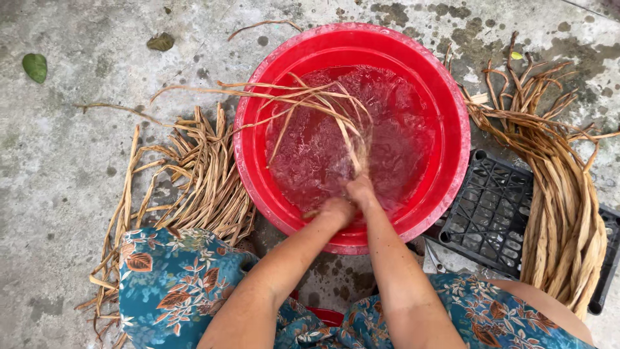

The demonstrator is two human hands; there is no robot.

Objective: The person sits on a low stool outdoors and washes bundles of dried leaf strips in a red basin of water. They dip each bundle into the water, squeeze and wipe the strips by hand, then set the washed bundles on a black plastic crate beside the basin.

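Head view, looking down on a stained concrete floor (58, 174). Toward the left edge lie two fallen leaves (35, 66). Beside the basin's left wall lies a loose pile of dry fibre strips (200, 181), partly under a floral-patterned knee (174, 278). At centre stands a round red basin (445, 97) holding water. The left hand (336, 210) and right hand (360, 189) meet at the basin's near rim, both clenched on a bundle of wet strips (323, 106) that fans out across the water and over the left rim. To the right, a black plastic crate (491, 207) touches the basin and carries a thick hank of strips (562, 200) reaching toward the floor's right edge.
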